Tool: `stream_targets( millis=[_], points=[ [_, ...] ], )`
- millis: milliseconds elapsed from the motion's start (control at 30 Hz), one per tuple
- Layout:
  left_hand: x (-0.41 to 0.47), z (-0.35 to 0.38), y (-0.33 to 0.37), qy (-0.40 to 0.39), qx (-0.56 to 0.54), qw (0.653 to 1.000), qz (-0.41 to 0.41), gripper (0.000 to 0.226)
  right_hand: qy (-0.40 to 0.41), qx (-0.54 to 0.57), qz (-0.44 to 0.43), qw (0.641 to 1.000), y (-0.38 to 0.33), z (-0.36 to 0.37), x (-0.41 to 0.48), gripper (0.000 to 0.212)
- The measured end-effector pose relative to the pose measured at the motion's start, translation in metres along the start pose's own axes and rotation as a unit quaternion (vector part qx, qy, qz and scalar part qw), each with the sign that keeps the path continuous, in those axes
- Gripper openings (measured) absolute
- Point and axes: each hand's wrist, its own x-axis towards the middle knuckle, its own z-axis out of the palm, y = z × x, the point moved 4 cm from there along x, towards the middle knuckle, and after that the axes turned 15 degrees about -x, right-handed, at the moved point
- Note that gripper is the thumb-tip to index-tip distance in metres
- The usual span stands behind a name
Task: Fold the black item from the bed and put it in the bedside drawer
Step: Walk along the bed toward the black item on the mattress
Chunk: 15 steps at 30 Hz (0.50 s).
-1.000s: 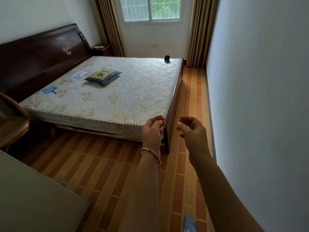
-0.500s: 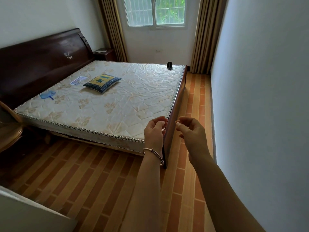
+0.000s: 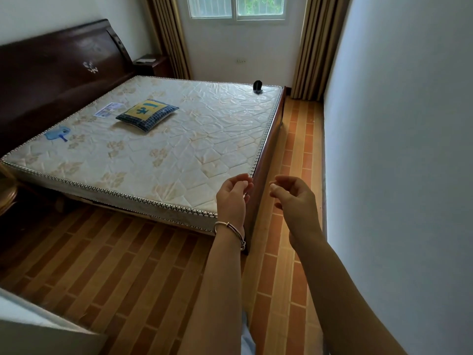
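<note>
The small black item (image 3: 257,87) sits at the mattress's (image 3: 179,149) far corner, about twelve o'clock from the hands, well apart; too small to tell its long axis or heading; the left hand (image 3: 233,198) and right hand (image 3: 294,198) hang loosely curled, empty, at the near corner; a blue-and-yellow pillow (image 3: 147,114) lies at ten o'clock.

No legible text on anything here

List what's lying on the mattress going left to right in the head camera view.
Blue fan-shaped item → printed card → blue and yellow pillow → small black item at the far right corner.
</note>
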Motion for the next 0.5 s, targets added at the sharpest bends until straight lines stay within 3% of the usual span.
stream_targets(
  millis=[500],
  points=[
    [0.173,0.038,0.024,-0.044,0.006,0.999,-0.027,0.023,0.055,-0.02,0.013,0.998,-0.012,0.076,0.154,0.011]
  ],
)
